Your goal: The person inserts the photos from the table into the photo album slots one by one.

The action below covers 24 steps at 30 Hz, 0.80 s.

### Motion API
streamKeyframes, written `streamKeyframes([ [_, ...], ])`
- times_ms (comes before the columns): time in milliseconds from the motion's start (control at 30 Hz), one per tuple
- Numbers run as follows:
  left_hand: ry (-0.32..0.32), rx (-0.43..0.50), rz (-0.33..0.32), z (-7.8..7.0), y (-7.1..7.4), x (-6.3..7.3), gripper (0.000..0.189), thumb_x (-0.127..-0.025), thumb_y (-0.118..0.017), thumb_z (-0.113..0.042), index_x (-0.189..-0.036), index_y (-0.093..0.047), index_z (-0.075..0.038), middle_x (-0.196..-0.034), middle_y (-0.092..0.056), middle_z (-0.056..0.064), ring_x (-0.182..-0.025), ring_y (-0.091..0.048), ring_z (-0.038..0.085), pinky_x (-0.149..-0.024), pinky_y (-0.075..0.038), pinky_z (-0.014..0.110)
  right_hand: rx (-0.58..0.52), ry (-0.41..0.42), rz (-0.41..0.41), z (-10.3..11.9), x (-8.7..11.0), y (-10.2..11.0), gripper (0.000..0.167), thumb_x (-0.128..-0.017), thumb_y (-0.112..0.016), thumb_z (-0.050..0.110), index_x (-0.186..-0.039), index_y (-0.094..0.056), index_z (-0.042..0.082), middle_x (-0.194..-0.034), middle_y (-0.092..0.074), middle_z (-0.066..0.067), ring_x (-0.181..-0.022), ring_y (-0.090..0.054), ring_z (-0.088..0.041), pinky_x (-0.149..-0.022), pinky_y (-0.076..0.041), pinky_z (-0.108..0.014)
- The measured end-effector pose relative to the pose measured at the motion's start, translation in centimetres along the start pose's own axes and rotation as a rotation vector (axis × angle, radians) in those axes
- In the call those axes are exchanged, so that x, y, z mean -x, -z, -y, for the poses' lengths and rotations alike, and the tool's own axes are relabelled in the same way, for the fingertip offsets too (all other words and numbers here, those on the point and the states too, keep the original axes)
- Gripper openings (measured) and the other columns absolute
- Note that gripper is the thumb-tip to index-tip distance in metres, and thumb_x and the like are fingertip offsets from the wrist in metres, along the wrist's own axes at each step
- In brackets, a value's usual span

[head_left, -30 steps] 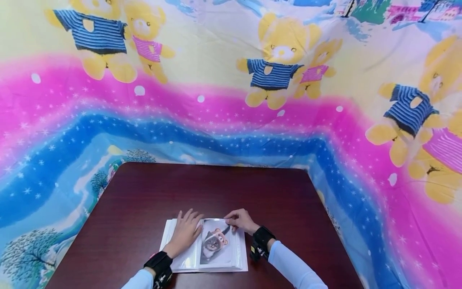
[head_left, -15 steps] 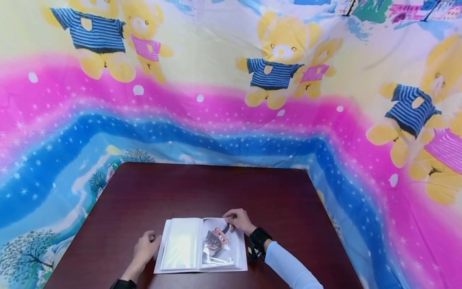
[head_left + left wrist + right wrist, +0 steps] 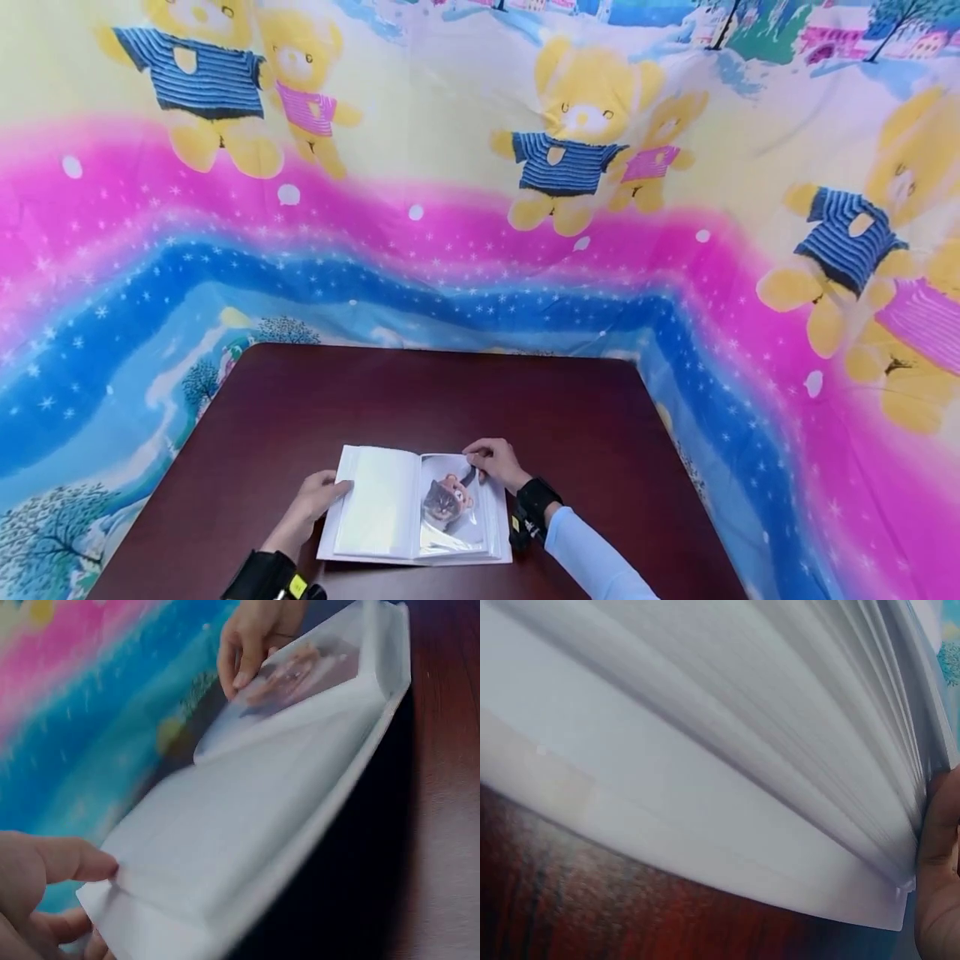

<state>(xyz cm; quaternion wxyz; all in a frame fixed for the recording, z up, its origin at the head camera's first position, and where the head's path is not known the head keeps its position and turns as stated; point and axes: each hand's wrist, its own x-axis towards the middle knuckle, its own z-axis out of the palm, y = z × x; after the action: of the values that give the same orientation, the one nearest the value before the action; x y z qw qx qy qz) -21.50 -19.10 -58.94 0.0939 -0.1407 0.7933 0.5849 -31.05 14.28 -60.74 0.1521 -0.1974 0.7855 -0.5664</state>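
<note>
An open white photo album (image 3: 377, 504) lies on the table with plastic sleeve pages. Its right page shows a photo of a grey cat (image 3: 442, 502) beside a brown bear face. My left hand (image 3: 311, 502) grips the album's left edge; the left wrist view shows the thumb (image 3: 79, 859) on top and other fingers underneath. That side tilts up, with dark shadow under the cover. At the upper right corner of the photo page, my right hand (image 3: 498, 462) pinches the page edge. The right wrist view shows fingers (image 3: 939, 855) against the stacked page edges.
The dark reddish-brown table (image 3: 442, 396) extends behind and to both sides of the album. A cloth (image 3: 420, 208) printed with teddy bears hangs around its far and side edges. Black wrist bands (image 3: 538, 502) sit on both wrists.
My left hand has come off the left page, moved out left of the album, then taken hold of its left edge, which is now raised slightly. The right hand stays at the page corner.
</note>
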Motion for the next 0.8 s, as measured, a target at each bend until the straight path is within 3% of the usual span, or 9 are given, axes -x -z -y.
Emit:
streamKeyframes([
  [167, -0.223, 0.038, -0.015, -3.8, -2.5, 1.3, 0.031, -0.092, -0.062, -0.001, -0.116, -0.054, 0.018, -0.100, -0.065, 0.026, -0.088, -0.066, 0.035, -0.072, -0.056, 0.040, -0.019, 0.001, -0.023, -0.7, 0.5, 0.0, 0.023, -0.097, -0.057, -0.004, -0.116, -0.063, -0.015, -0.079, -0.061, -0.034, -0.065, -0.054, -0.057, -0.055, -0.051, -0.041],
  [267, -0.351, 0.063, 0.017, -5.5, -5.5, 2.0, 0.035, -0.091, -0.065, -0.002, -0.121, -0.055, 0.014, -0.111, -0.064, 0.031, -0.098, -0.065, 0.041, -0.079, -0.057, 0.044, -0.014, 0.008, -0.041, -1.8, 0.0, 0.1, 0.023, -0.097, -0.057, -0.002, -0.116, -0.064, -0.013, -0.078, -0.061, -0.031, -0.064, -0.054, -0.055, -0.055, -0.051, -0.039],
  [367, -0.478, 0.018, 0.071, -5.8, -9.0, 2.3, 0.041, -0.091, -0.066, -0.004, -0.126, -0.053, 0.011, -0.117, -0.060, 0.033, -0.106, -0.060, 0.048, -0.086, -0.053, 0.054, -0.002, 0.010, -0.051, -2.7, -0.5, 0.3, 0.022, -0.098, -0.057, 0.000, -0.116, -0.065, -0.010, -0.077, -0.063, -0.025, -0.063, -0.057, -0.047, -0.058, -0.051, -0.037],
  [467, -0.611, -0.159, 0.095, -5.0, -12.5, 2.4, 0.043, -0.090, -0.065, -0.007, -0.128, -0.053, 0.009, -0.125, -0.056, 0.033, -0.115, -0.054, 0.050, -0.094, -0.044, 0.062, 0.074, 0.018, -0.100, -3.2, -0.6, 0.6, 0.018, -0.097, -0.056, -0.005, -0.110, -0.068, -0.003, -0.075, -0.061, -0.014, -0.060, -0.055, -0.028, -0.058, -0.047, -0.031],
  [600, -0.760, -0.488, -0.007, -2.9, -16.0, 2.5, 0.040, -0.087, -0.065, -0.010, -0.124, -0.060, 0.003, -0.134, -0.053, 0.029, -0.126, -0.047, 0.048, -0.101, -0.036, 0.065, 0.167, -0.006, -0.167, -3.6, -0.2, 1.1, 0.024, -0.095, -0.052, -0.010, -0.105, -0.070, 0.003, -0.079, -0.059, -0.003, -0.064, -0.049, -0.011, -0.061, -0.039, -0.027],
  [800, -1.004, -0.817, -0.236, -0.1, -18.0, 1.8, 0.033, -0.088, -0.070, -0.026, -0.117, -0.068, -0.011, -0.133, -0.057, 0.022, -0.126, -0.050, 0.042, -0.101, -0.038, 0.057, 0.086, -0.046, -0.187, -3.7, 0.7, 1.1, 0.027, -0.105, -0.045, 0.007, -0.124, -0.061, -0.003, -0.102, -0.064, -0.014, -0.081, -0.057, -0.023, -0.068, -0.047, -0.034],
])
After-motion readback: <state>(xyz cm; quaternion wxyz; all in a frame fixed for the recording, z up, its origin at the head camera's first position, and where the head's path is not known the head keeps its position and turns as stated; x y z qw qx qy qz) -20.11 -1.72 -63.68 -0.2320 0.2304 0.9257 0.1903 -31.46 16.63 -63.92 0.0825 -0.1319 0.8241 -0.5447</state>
